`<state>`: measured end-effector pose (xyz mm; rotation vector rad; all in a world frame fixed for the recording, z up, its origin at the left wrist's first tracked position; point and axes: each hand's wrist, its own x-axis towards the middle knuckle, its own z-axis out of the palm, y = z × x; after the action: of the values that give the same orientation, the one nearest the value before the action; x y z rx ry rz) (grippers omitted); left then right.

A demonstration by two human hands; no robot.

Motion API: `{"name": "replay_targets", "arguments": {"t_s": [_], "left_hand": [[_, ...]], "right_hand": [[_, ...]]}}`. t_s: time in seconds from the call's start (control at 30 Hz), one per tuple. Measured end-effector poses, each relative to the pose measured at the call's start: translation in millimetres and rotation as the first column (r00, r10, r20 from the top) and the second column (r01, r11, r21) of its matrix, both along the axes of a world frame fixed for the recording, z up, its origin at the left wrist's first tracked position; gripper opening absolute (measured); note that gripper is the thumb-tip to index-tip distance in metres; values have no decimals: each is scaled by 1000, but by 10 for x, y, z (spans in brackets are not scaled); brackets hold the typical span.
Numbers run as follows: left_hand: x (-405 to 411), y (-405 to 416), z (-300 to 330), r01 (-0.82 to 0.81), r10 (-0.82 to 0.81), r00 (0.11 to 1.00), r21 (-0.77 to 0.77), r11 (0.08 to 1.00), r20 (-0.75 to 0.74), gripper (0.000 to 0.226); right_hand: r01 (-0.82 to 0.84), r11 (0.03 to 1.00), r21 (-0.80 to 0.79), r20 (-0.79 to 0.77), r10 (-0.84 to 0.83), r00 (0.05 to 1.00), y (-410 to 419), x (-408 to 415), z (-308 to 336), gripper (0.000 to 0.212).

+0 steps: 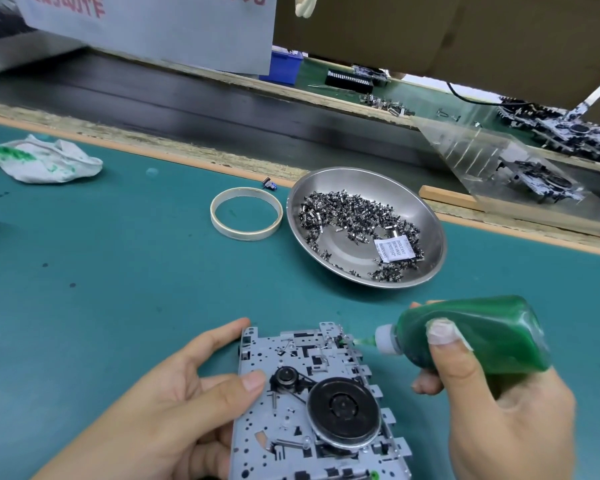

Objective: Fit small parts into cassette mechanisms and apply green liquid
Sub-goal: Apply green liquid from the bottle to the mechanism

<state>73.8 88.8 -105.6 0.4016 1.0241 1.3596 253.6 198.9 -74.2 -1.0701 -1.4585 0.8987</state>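
A: Counts on the near bench?

B: One cassette mechanism point(312, 400) flat on the green mat point(118, 289), one green liquid bottle point(471, 334), one steel dish point(426, 216) of small parts point(347, 213) with one white sachet point(395, 250), one tape ring point(246, 213), one stained rag point(44, 161).

A: Hands?

B: Left hand point(174, 407) grips the mechanism's left edge, thumb on top. Right hand point(492, 396) is wrapped around the bottle, nozzle tip touching the mechanism's upper right corner.

A: Anything unclear?

B: Parts too many and too small to count. Mechanism's bottom edge is cut off. More mechanisms behind a clear sheet point(492, 161), blurred.
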Motion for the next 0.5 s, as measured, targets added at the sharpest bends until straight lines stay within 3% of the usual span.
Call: {"name": "replay_targets", "arguments": {"t_s": [0.5], "left_hand": [[41, 13, 44, 14, -14, 999, -5, 1000, 42, 91]], "right_hand": [[-44, 999, 14, -48, 44, 998, 1, -11, 13, 75]]}}
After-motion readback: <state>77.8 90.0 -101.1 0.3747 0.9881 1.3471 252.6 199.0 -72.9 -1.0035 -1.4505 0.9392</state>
